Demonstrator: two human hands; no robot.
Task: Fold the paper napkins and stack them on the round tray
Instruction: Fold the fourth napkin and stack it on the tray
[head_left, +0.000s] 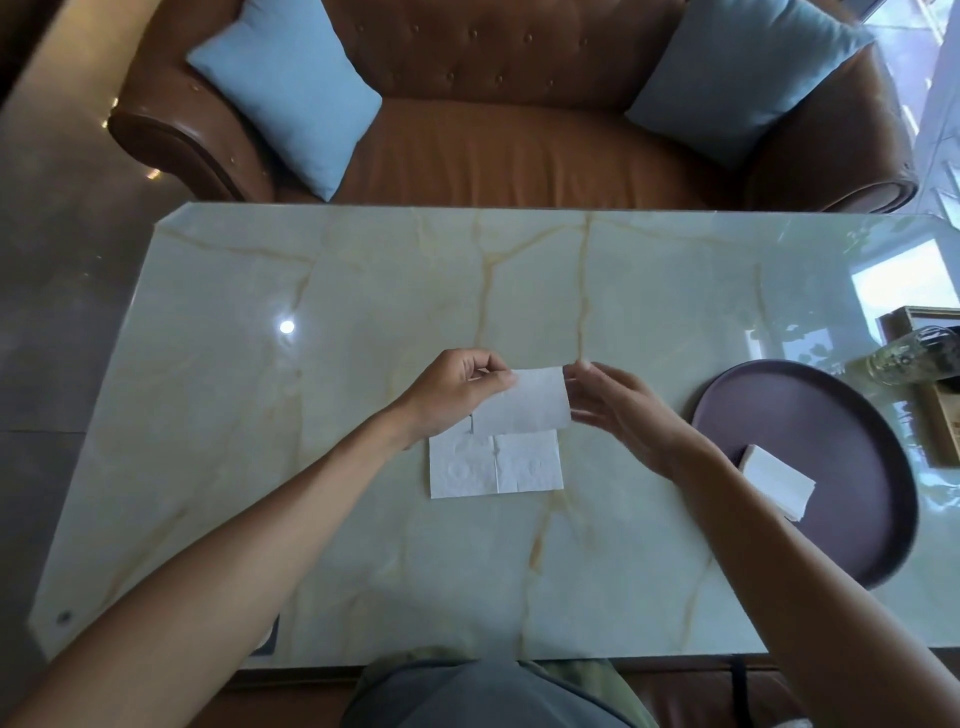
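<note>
I pinch the folded napkin (522, 400) at its far corner with my left hand (457, 397); my right hand (618, 410) hovers just beside its other edge, fingers loose, holding nothing; I should square the edges before creasing. Below both hands an unfolded napkin (496, 464) lies on the tabletop (363, 291); the round tray (831, 415), right of my right hand, carries a folded stack (776, 480).

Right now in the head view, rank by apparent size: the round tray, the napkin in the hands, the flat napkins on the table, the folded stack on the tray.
1. round tray
2. flat napkins
3. held napkin
4. folded stack, close to the held napkin, so unsure.
</note>
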